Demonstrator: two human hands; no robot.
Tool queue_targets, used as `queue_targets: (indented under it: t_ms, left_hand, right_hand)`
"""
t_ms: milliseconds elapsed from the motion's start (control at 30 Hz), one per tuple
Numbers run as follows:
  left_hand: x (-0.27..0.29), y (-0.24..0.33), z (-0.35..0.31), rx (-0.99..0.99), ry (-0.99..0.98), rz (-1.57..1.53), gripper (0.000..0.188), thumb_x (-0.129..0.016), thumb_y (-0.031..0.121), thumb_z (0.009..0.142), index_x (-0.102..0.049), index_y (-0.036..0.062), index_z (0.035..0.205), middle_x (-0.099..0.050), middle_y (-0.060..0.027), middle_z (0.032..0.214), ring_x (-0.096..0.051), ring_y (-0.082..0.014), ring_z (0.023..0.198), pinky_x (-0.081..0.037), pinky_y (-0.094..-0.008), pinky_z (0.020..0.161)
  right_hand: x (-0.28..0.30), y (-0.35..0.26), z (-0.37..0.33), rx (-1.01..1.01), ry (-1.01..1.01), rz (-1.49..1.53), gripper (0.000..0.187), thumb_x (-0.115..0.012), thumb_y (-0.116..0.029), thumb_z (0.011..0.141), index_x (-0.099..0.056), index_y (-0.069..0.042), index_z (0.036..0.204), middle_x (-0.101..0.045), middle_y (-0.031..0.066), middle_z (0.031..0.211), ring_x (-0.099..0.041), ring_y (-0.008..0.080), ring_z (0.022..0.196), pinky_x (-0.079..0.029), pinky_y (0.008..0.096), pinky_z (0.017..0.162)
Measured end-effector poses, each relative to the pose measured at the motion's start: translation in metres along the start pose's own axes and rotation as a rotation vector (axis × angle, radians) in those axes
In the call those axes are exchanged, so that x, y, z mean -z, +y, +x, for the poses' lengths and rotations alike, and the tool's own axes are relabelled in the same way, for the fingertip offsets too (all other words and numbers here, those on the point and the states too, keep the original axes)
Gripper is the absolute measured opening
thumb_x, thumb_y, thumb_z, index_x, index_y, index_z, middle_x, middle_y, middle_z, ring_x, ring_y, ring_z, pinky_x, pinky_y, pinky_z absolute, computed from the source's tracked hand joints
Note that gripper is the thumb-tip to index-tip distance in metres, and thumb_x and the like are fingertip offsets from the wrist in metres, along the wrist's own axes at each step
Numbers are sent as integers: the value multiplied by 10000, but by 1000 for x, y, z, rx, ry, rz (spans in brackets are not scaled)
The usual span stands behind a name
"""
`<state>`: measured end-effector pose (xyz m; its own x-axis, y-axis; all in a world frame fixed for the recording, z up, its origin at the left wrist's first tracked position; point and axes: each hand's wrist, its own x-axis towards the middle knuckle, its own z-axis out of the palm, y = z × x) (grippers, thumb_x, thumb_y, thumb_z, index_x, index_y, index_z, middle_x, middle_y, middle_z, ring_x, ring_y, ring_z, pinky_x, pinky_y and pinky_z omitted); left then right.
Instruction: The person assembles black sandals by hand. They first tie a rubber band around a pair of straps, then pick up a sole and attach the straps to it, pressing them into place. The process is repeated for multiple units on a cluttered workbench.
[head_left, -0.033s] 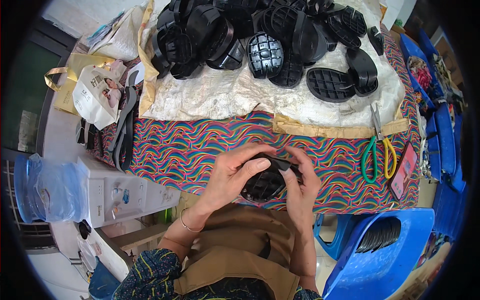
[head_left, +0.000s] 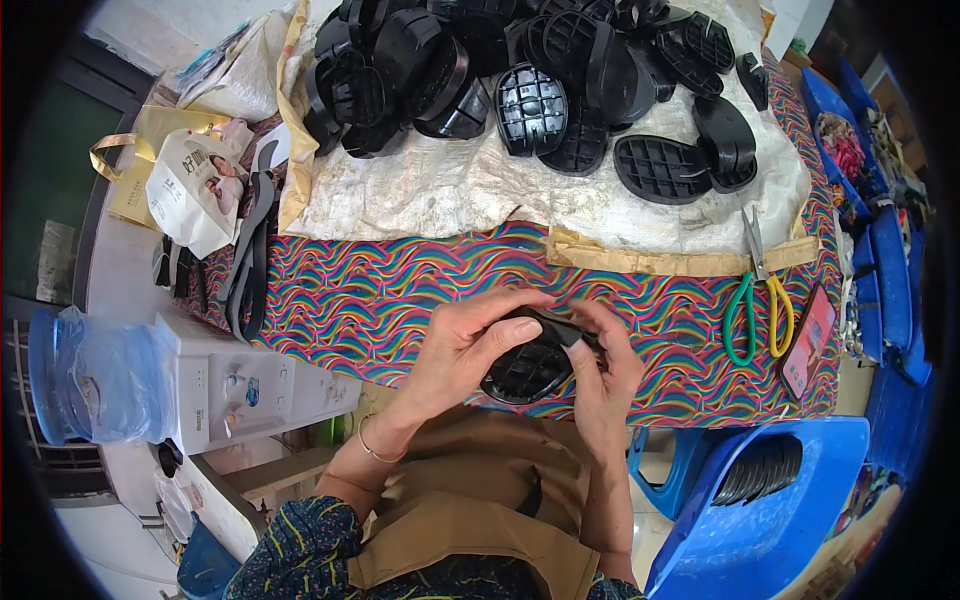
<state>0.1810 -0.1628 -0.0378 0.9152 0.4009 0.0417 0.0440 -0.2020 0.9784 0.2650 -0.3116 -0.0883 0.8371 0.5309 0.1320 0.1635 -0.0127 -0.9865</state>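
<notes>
Just over the near edge of the table, both hands hold one black shoe sole (head_left: 527,372) with a grid of hollow ribs facing me. My left hand (head_left: 474,343) grips its left side, the thumb lying across the top. From the right, my right hand (head_left: 604,365) closes on the sole's upper corner with thumb and bent fingers; those fingertips are partly hidden behind it. Farther back, a heap of similar black soles (head_left: 405,75) lies on a white woven sheet (head_left: 420,205). One pair of soles (head_left: 660,168) rests apart at the sheet's right front.
Scissors (head_left: 757,290) with green and yellow handles and a phone (head_left: 806,343) lie at the table's right. Below stands a blue tub (head_left: 820,470) holding black soles. On the left are paper bags (head_left: 195,190), black strips (head_left: 245,260) and a water dispenser (head_left: 235,385).
My right hand's thumb and fingers have shifted very slightly on the sole. Everything else stays in place.
</notes>
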Motion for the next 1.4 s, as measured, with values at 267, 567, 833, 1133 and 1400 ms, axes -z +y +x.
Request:
queue_targets:
  t_ms: [267,567,833,1133,1400]
  left_hand:
    - [0,5,1,-319,25,413,183,-680,84,879,-665,-12,1035,-623,-135,783,-612,-274,657,-485,-342,593]
    - [1,10,-2,-453,44,627,233,-707,47,818,-649,-16,1034,-518,-103,709,-548,-267,594,-427,-370,503]
    - [-8,12,3,-524,-110,719,377,-658,-30,792,-573,-52,1159,-554,-135,885,-579,-305,765,-485,-386,622]
    - [-22,1,-6,-378,-2,472,548,-636,-106,774,-497,9,1292,-603,-163,903,-606,-331,790,-479,-424,656]
    - [-24,7,-6,-437,-111,472,420,-674,-84,718,-597,22,1117,-595,-110,895,-584,-299,779,-474,-402,649]
  right_hand:
    - [-4,-12,-19,121,112,-80,150,-709,-25,842,-676,26,979,-642,101,787,-591,168,662,-464,286,601]
    - [34,-37,-5,241,19,-334,552,-742,-108,797,-561,21,1302,-569,234,1325,-569,367,1225,-462,444,1006]
    - [34,-36,15,832,-160,-916,379,-645,-57,725,-610,80,1077,-649,173,948,-664,318,946,-545,418,816]
    - [42,-11,7,899,-89,-890,283,-679,-51,835,-604,82,1072,-651,158,860,-676,297,830,-558,411,735]
    - [50,-2,-14,812,-53,-814,284,-706,-20,802,-622,62,1061,-669,149,891,-683,291,833,-552,397,730]
